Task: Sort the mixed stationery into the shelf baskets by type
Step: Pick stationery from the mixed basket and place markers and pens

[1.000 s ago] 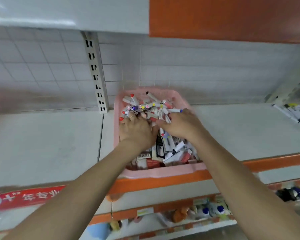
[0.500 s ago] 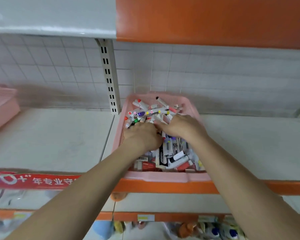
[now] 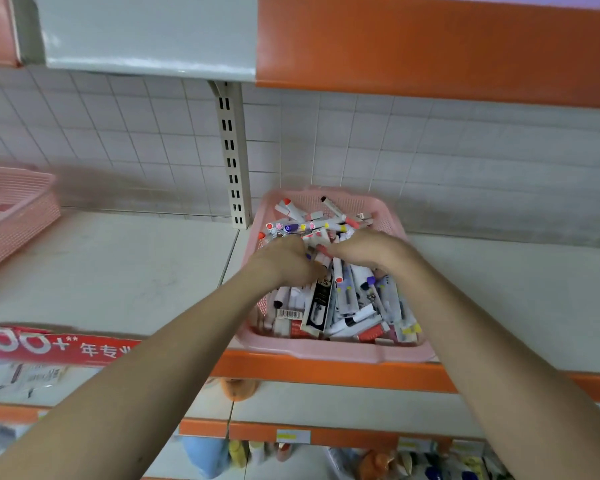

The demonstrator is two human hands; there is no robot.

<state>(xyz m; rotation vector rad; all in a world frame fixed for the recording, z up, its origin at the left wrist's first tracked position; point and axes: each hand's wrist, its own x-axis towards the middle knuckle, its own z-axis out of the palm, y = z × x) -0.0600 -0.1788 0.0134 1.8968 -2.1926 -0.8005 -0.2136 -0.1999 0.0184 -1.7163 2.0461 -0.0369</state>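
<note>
A pink basket [image 3: 329, 351] stands on the middle shelf, heaped with mixed stationery: white markers [image 3: 302, 226] with coloured caps at the back, flat packaged items [image 3: 321, 304] at the front. Both my hands are inside it, side by side over the heap. My left hand [image 3: 284, 261] has its fingers curled down into the markers. My right hand [image 3: 364, 249] is curled the same way, fingertips meeting the left at a red-tipped marker [image 3: 321, 252]. What each hand actually holds is hidden under the fingers.
A second pink basket [image 3: 11, 216] sits at the far left of the same shelf. A slotted upright post [image 3: 232, 157] rises behind the shelf. An orange-fronted shelf [image 3: 430, 46] hangs overhead. Lower shelves [image 3: 257, 452] hold bottles and packets.
The view has swung left, bringing the left pink basket into sight. Both hands stay in the heap and have drawn closer together with fingers more curled.
</note>
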